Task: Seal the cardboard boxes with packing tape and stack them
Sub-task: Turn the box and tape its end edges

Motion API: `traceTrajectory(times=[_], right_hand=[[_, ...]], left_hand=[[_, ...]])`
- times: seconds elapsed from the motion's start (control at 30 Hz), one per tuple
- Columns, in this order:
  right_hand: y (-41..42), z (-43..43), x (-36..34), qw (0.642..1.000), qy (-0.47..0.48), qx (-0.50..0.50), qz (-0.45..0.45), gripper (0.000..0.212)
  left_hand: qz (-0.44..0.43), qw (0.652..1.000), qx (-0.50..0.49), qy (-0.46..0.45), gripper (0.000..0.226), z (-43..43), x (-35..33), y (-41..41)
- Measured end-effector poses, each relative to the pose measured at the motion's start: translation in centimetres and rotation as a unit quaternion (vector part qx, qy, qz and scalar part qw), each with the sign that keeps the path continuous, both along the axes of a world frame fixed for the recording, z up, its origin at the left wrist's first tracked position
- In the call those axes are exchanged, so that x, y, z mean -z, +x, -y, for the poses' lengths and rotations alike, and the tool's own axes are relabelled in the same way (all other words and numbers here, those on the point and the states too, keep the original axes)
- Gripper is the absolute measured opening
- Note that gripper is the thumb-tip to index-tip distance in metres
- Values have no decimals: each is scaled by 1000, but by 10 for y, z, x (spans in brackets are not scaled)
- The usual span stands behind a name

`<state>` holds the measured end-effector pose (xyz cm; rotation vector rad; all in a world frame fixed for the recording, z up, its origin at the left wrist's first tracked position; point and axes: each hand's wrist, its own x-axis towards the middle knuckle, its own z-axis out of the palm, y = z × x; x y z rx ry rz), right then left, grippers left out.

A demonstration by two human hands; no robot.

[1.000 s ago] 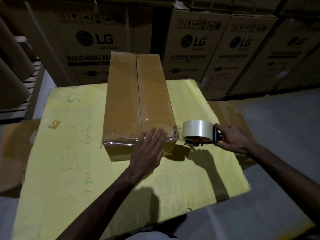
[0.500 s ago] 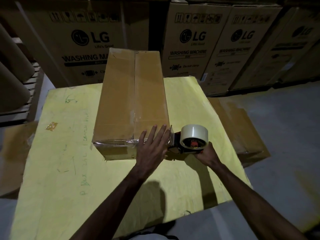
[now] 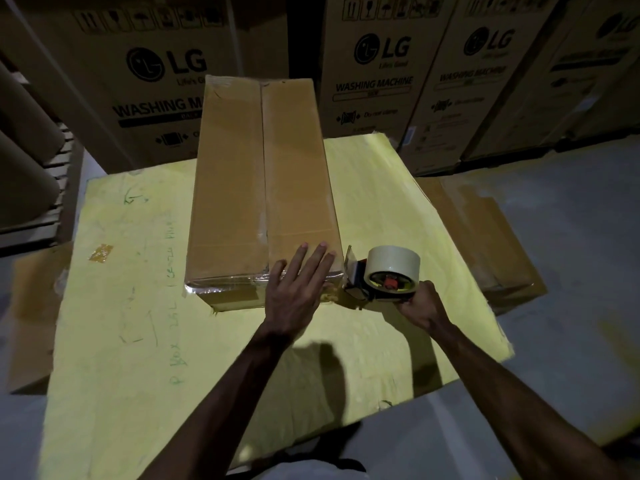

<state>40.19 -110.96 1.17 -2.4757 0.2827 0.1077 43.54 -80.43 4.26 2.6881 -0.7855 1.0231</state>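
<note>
Behind the one cardboard box [image 3: 263,188], three big cartons [image 3: 377,81] read "LG" and "WASHING MACHINE"; a fourth shows part of the logo. The box is closed, its contents hidden, and it lies on a yellow sheet [image 3: 138,306] bearing green handwriting that is mostly illegible. The left hand [image 3: 294,289] presses flat, fingers straight, on the box's taped near edge. The right hand [image 3: 420,306] grasps the single tape dispenser [image 3: 384,277] at the box's near right corner.

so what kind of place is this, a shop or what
Probably a warehouse or stockroom: large LG washing machine cartons stand in a row at the back, the floor looks like concrete, and a tape dispenser is held at the corner of a cardboard box.
</note>
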Motion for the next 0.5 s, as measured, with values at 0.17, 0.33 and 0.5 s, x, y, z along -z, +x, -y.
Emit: traceTrajectory(times=[0.17,0.33,0.5], right_hand=[[2,-1,-6,999,-16,-7,-40,21],[2,-3,-10,997,-24,-17,-66,23],[-6,-3,-5,994,56,-21,-88,29]], left_hand=[[-6,1000,9,13,66,-5,1,-6],[-24,999,-15,40,64,-3,-6,-12],[-68,994,-32,80,73,10,-24,-14]])
